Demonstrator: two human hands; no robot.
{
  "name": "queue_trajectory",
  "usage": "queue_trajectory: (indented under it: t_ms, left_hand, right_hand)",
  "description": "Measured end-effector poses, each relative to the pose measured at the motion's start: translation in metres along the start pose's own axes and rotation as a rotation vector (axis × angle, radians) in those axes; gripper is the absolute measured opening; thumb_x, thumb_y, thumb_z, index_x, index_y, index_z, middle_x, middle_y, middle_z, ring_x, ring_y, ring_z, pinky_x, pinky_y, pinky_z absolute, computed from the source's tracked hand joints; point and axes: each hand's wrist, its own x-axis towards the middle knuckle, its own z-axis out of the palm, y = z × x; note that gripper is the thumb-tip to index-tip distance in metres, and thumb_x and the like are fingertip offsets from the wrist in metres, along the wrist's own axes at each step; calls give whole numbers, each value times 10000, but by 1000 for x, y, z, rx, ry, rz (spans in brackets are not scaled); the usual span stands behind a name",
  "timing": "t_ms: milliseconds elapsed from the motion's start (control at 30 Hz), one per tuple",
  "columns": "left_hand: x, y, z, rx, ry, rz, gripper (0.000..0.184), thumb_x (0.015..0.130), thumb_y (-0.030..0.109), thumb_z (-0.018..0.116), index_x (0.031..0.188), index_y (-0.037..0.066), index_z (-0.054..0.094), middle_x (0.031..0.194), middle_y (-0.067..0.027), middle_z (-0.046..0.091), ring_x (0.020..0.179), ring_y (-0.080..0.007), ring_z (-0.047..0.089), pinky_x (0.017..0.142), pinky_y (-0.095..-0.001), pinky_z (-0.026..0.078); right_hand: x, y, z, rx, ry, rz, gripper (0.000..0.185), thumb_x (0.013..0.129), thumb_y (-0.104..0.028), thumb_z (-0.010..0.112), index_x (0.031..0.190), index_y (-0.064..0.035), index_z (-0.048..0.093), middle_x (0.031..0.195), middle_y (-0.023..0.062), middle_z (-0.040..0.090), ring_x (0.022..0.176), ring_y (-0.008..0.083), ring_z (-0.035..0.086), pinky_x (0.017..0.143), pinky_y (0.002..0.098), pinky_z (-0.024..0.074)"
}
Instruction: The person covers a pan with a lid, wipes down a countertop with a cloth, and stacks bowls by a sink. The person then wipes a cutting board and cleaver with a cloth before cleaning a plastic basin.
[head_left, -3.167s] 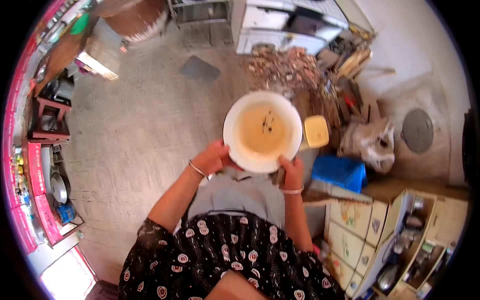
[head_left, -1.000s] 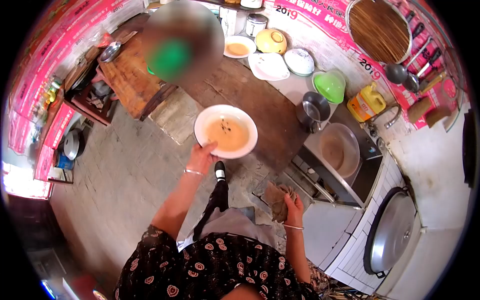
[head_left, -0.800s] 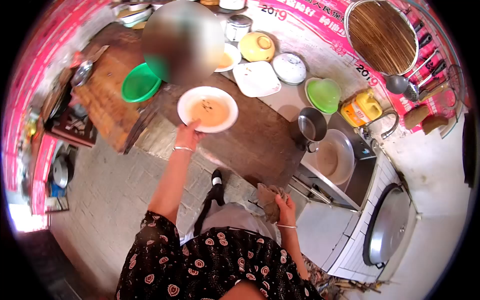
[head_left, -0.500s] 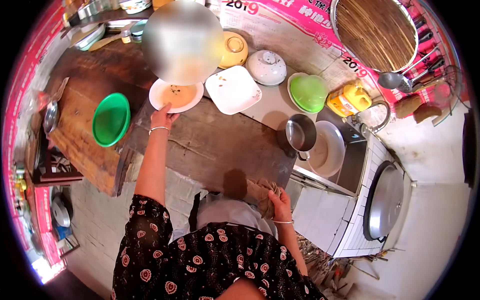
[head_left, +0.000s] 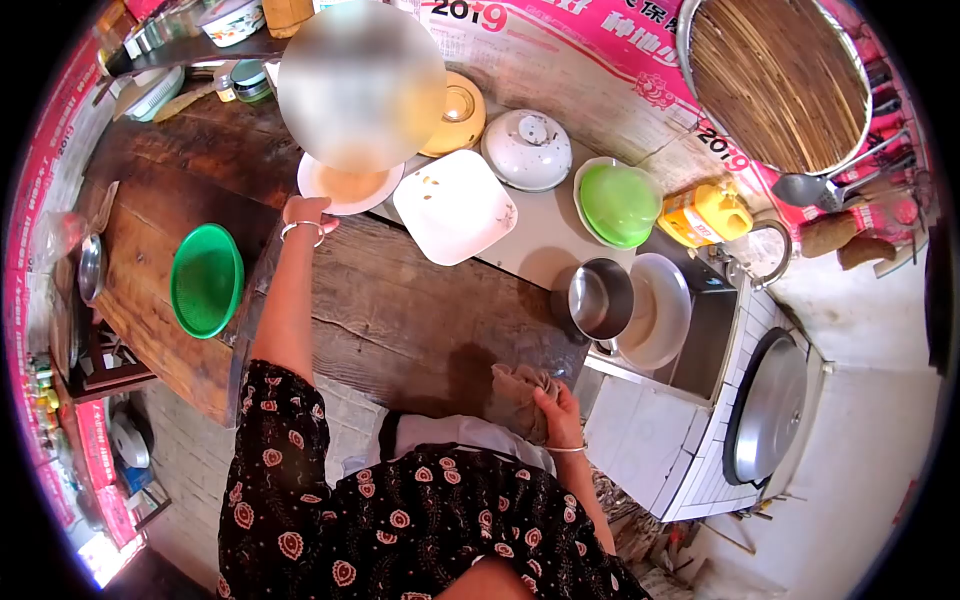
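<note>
My left hand [head_left: 306,211] is closed at the near-left rim of a white plate [head_left: 345,205] with an orange-tan middle. Its far part is hidden behind a blurred round patch. In my right hand [head_left: 562,415] is a bunched brown cloth [head_left: 518,390], low over the near edge of the wooden table [head_left: 420,290], beside a dark wet patch. To the right of the plate lies a white square dish [head_left: 455,210] with a few brown bits on it.
A green basket [head_left: 206,280] stands at left. Behind are a yellow lidded bowl [head_left: 460,110], a white enamel lid [head_left: 527,150] and a green bowl [head_left: 615,205]. At right are a metal pot [head_left: 600,300], a pale basin [head_left: 660,310] by the sink and a yellow jug [head_left: 705,215].
My left hand and the plate have moved back, away from me, relative to the square dish. The right hand still holds the cloth near the table edge. The view has shifted slightly.
</note>
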Motion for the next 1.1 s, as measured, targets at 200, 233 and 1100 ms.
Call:
queue_trajectory:
  t_ms: [200,233,1100]
  left_hand:
    - [80,-13,-4,575,239,293,188,672,93,571,750,-76,598,596,-167,591,447,-214,571,407,-315,432]
    - [102,-20,-6,771,329,428,226,658,134,591,754,-69,613,663,-193,611,478,-223,585,454,-335,459]
    - [-68,-38,24,-153,-352,119,226,748,-5,583,974,7,586,797,-87,640,616,-169,625,459,-297,508]
  right_hand:
    - [11,3,-5,-9,45,17,250,834,-112,607,1057,-19,541,986,42,591,878,135,555,792,273,457]
    - [11,2,-5,-6,58,7,250,833,-110,608,1056,-20,542,984,40,591,872,133,554,788,273,457]
    - [64,28,13,-569,-137,-133,301,844,-177,600,1092,-19,533,1015,59,577,864,120,541,757,258,453]
